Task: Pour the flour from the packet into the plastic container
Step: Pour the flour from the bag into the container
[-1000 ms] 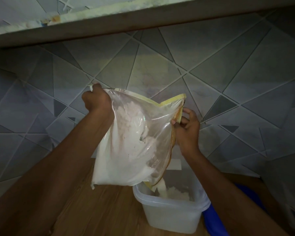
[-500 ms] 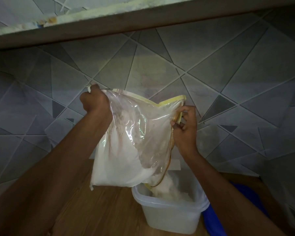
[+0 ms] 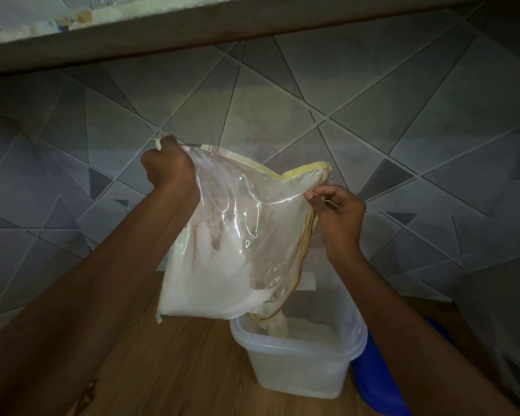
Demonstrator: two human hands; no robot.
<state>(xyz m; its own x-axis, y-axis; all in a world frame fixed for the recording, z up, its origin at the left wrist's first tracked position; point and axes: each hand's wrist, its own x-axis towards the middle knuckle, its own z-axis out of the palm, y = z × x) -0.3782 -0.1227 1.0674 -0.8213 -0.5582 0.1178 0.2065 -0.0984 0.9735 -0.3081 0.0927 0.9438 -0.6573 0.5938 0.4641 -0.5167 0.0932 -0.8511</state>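
Note:
A clear plastic flour packet (image 3: 234, 235) with yellow edging hangs tilted above the counter. White flour fills its lower left part. My left hand (image 3: 168, 166) grips the packet's upper left corner in a fist. My right hand (image 3: 336, 211) pinches its right edge between thumb and fingers. The packet's lower right corner dips into a translucent plastic container (image 3: 300, 367), and flour streams from it into the container, which holds a low heap of flour.
The container stands on a wooden counter (image 3: 168, 370) against a grey tiled wall (image 3: 418, 130). A blue lid (image 3: 379, 382) lies just right of the container, partly behind my right forearm. A shelf edge (image 3: 192, 28) runs overhead.
My right hand shifted its grip higher on the packet's edge. The flour has slid down from the packet's upper part into its lower left, and more lies in the container.

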